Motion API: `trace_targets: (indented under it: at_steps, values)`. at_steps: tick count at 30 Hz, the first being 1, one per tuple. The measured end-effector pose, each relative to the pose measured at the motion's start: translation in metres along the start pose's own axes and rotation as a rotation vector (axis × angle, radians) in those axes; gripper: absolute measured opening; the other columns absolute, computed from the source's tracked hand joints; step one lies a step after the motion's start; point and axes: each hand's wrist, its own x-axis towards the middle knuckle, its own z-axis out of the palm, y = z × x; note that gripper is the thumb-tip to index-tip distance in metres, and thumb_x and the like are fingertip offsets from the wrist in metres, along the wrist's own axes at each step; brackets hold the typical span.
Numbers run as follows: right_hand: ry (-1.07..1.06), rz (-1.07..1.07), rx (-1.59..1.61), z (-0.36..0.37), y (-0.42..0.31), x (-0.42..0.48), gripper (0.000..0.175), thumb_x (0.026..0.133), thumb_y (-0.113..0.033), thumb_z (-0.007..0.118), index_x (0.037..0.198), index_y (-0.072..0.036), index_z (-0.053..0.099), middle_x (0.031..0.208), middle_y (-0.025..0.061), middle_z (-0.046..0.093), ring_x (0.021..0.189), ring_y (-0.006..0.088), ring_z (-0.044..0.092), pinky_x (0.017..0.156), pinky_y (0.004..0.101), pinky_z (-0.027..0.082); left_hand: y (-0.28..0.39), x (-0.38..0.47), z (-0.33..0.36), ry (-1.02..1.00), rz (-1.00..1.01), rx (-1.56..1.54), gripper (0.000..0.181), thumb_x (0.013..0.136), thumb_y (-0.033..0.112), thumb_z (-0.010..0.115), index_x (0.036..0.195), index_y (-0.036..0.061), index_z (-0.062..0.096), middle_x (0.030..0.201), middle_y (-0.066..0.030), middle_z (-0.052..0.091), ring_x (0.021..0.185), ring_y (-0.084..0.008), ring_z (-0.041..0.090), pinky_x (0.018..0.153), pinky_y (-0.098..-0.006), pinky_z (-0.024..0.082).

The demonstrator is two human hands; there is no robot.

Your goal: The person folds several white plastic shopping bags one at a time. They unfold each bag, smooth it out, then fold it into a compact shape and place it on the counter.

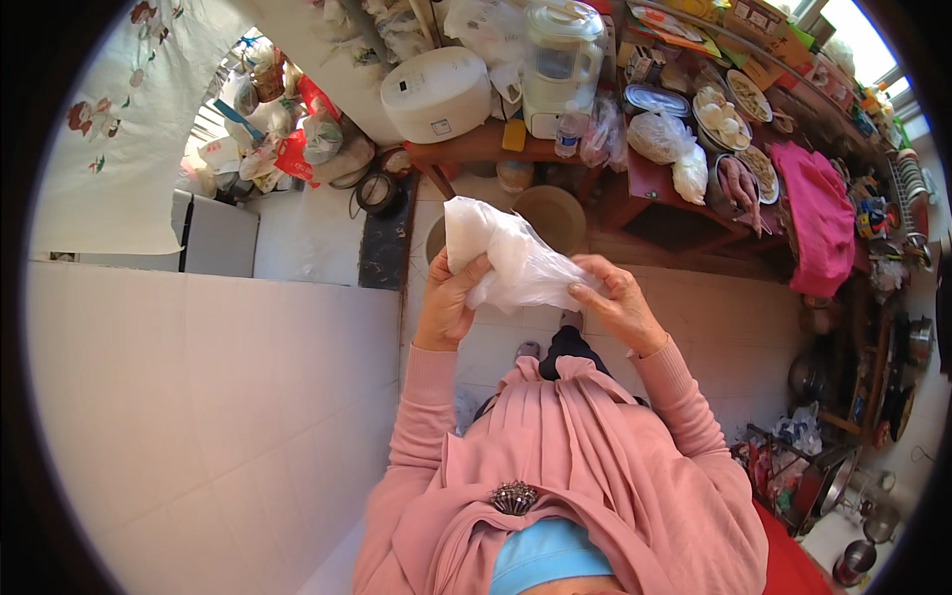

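In front of my body I hold a translucent white plastic bag [513,260] with a pale bulky content in its left part. My left hand [454,297] grips the filled end, thumb on the near side. The fingers of my right hand [617,301] pinch the loose, crumpled end. What is inside cannot be made out through the plastic. Below the bag, a round brown basin [550,217] stands on the tiled floor, and part of another round vessel [437,236] shows beside my left hand.
A white appliance [437,95], a lidded pitcher machine [562,67] and a water bottle [567,135] stand on a wooden bench. Bagged food, a bowl of eggs [720,119] and a pink cloth [814,216] lie to the right. A low tiled wall [223,387] runs along my left.
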Motion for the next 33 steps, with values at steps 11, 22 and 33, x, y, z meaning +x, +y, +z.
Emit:
trace_targets:
  at_steps: [11,22,33]
  values:
    - [-0.42,0.087,0.169,-0.083,-0.026,0.068,0.03,0.092,-0.018,0.067,0.112,0.002,0.059,0.092,0.0028,0.065,0.082,0.0127,0.06,0.075,0.0291,0.05,-0.005,0.061,0.061,-0.015,0.063,0.239,0.032,0.089,0.001,0.068,0.121,0.0046,0.063,0.116,-0.0046,0.067,0.105,-0.0171,0.065,0.089,-0.0316,0.053]
    - [-0.174,-0.352,-0.337,-0.091,-0.053,0.121,0.018,0.085,-0.009,0.067,0.087,0.003,0.054,0.075,0.0265,0.059,0.075,0.0464,0.059,0.064,0.0454,0.048,-0.032,0.119,0.099,0.191,0.566,1.577,0.035,0.083,0.0,0.055,0.117,0.0046,0.06,0.1,-0.0162,0.068,0.088,-0.0375,0.066,0.07,-0.0455,0.053]
    - [-0.428,-0.392,-0.541,-0.102,-0.107,0.227,0.019,0.083,-0.015,0.069,0.081,0.003,0.063,0.072,0.0241,0.06,0.067,0.0417,0.057,0.063,0.0423,0.048,0.031,0.193,0.082,-0.521,0.644,1.824,0.02,0.079,0.004,0.059,0.098,0.007,0.063,0.086,-0.0079,0.062,0.084,-0.0281,0.063,0.069,-0.0394,0.053]
